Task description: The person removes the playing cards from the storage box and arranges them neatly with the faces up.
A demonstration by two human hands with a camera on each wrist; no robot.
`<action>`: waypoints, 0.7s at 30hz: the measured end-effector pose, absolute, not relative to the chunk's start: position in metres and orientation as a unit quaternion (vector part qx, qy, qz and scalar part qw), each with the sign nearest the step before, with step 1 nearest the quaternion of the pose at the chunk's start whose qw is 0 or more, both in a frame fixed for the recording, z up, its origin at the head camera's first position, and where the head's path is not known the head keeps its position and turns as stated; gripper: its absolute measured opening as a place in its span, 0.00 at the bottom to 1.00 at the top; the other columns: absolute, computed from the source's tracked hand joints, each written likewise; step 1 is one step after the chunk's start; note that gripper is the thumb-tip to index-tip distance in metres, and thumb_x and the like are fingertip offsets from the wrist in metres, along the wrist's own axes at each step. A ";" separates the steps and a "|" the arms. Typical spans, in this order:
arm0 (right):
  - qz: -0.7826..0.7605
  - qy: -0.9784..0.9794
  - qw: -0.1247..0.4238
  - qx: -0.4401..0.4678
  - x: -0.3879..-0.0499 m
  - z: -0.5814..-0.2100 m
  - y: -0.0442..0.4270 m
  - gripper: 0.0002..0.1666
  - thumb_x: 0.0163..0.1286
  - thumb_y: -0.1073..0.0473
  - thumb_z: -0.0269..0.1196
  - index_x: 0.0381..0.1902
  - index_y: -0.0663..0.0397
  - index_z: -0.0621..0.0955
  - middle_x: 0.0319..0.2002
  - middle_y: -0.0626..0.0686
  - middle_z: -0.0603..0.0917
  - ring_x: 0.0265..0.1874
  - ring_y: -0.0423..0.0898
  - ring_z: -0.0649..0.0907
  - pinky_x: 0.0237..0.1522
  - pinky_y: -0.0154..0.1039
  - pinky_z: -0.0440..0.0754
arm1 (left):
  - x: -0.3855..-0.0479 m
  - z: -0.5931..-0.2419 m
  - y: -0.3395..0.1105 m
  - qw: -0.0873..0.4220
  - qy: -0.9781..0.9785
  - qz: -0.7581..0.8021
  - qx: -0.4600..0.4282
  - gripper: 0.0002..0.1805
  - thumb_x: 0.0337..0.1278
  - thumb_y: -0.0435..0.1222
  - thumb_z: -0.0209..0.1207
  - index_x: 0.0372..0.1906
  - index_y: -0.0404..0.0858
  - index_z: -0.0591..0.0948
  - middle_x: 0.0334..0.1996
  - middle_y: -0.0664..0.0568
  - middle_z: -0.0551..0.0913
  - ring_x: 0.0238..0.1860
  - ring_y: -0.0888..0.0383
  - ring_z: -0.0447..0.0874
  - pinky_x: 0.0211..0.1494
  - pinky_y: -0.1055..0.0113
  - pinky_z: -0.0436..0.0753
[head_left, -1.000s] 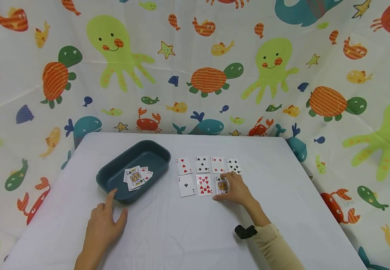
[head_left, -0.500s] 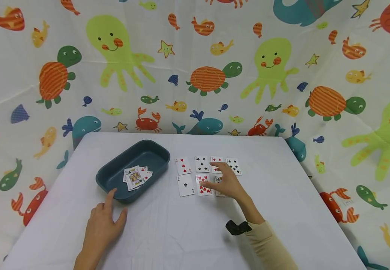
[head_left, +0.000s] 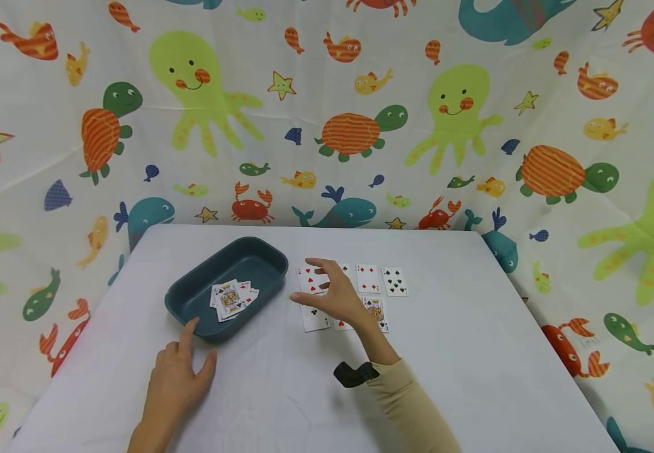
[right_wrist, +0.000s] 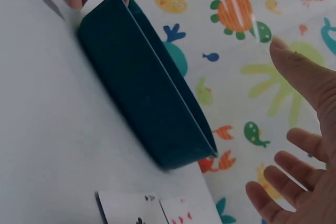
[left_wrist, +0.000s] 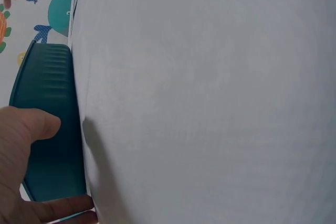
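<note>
- Teal tray (head_left: 254, 263): left hand (head_left: 177, 375), fingers loosely extended, touches its rim, perhaps steadying it.
- Right hand (head_left: 335, 297): spread, empty fingers above cards (head_left: 368, 278), rowed face-up presumably for reading.

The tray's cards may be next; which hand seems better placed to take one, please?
Probably the right hand: it is empty, open towards the tray, while the left hand touches its rim.

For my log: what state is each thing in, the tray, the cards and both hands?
Tray: upright, holding cards.
Cards in tray: face-up, loosely piled.
Cards on table: face-up, two rows, partly hidden.
Left hand: touching tray.
Right hand: empty, raised above cards.
</note>
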State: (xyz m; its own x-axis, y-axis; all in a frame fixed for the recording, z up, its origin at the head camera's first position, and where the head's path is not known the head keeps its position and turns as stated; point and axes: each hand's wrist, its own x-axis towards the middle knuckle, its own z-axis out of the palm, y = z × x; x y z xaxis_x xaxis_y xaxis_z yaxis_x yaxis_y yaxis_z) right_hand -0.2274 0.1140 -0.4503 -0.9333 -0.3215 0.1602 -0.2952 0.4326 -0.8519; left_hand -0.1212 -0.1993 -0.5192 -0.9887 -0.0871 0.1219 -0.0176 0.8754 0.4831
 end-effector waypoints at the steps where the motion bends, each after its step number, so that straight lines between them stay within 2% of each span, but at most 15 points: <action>1: -0.502 0.844 0.014 -0.187 -0.228 -0.450 0.108 0.48 0.59 0.46 0.76 0.75 0.44 0.69 0.72 0.51 0.70 0.67 0.53 0.73 0.61 0.56 0.77 | -0.121 -0.519 -0.199 0.069 -0.966 -0.248 0.028 0.42 0.63 0.44 0.63 0.77 0.37 0.59 0.44 0.24 0.77 0.44 0.33 0.77 0.41 0.37 0.76; 6: -0.509 0.837 0.024 -0.200 -0.231 -0.447 0.080 0.48 0.60 0.46 0.75 0.75 0.46 0.69 0.71 0.51 0.71 0.66 0.51 0.73 0.61 0.52 0.77 | -0.121 -0.519 -0.199 0.059 -0.967 -0.247 0.035 0.42 0.63 0.44 0.63 0.77 0.38 0.58 0.44 0.25 0.77 0.45 0.33 0.76 0.41 0.38 0.76; 10: -0.519 0.826 0.033 -0.216 -0.235 -0.445 0.057 0.48 0.59 0.47 0.76 0.74 0.47 0.70 0.70 0.51 0.71 0.65 0.52 0.75 0.63 0.52 0.76 | -0.121 -0.519 -0.199 0.051 -0.968 -0.244 0.042 0.42 0.63 0.44 0.62 0.77 0.38 0.58 0.45 0.25 0.77 0.45 0.33 0.76 0.43 0.38 0.77; 16: -0.495 0.832 0.043 -0.247 -0.245 -0.450 0.028 0.48 0.58 0.46 0.77 0.74 0.46 0.71 0.70 0.49 0.72 0.65 0.47 0.75 0.62 0.42 0.77 | -0.121 -0.517 -0.198 0.046 -0.969 -0.239 0.045 0.43 0.62 0.45 0.63 0.77 0.37 0.57 0.46 0.25 0.76 0.45 0.34 0.76 0.43 0.38 0.77; 21: -0.460 0.845 0.062 -0.266 -0.253 -0.453 0.007 0.50 0.57 0.45 0.78 0.74 0.47 0.71 0.71 0.51 0.71 0.67 0.48 0.74 0.64 0.43 0.76 | -0.121 -0.515 -0.197 0.041 -0.968 -0.245 0.044 0.43 0.62 0.44 0.63 0.78 0.37 0.57 0.47 0.24 0.76 0.46 0.33 0.76 0.44 0.37 0.77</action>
